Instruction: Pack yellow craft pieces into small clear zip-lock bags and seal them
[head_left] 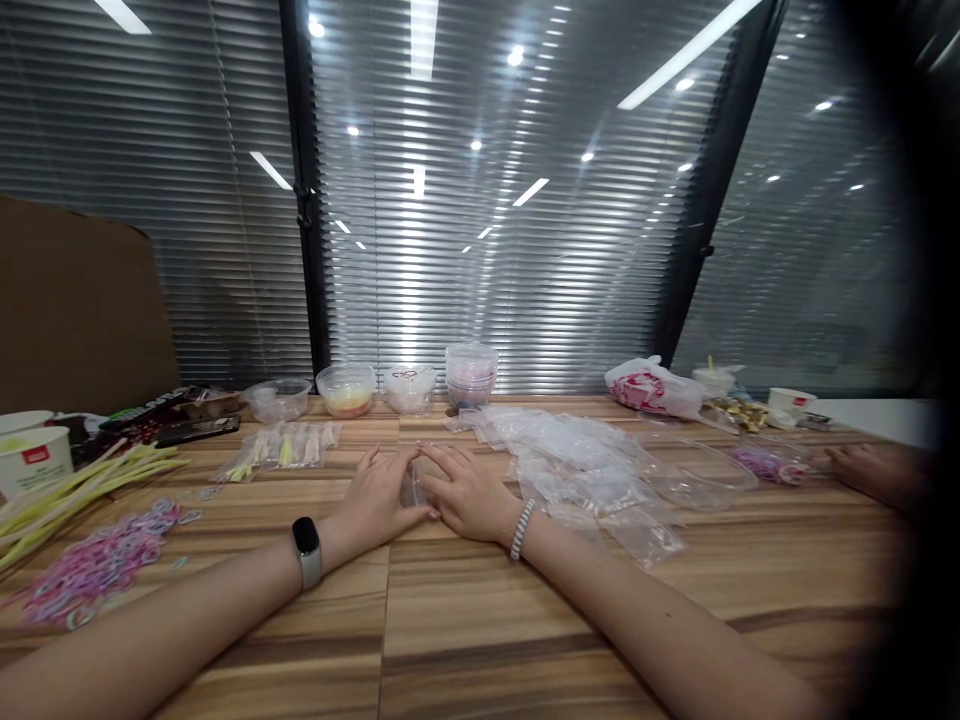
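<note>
left hand (381,498) and right hand (469,492) are seen in the head view, fingers partly curled; a small clear bag (412,486) is held between them at the wooden table (450,630), left of piled plastic bags (574,450).

Wood-grain table (450,630); slatted blinds (570,300); dark frames (305,200); bright lights (424,40).

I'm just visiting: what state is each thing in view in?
Left hand, fingers bent.
Right hand, fingers bent.
Clear plastic piece, between both hands.
Clear bags, loosely piled.
Small filled bags, lying flat.
Coloured bands, heaped loose.
Yellow strips, lying loose.
Tallest tubs, stacked.
Wristband screen, dark.
Blinds, lowered.
</note>
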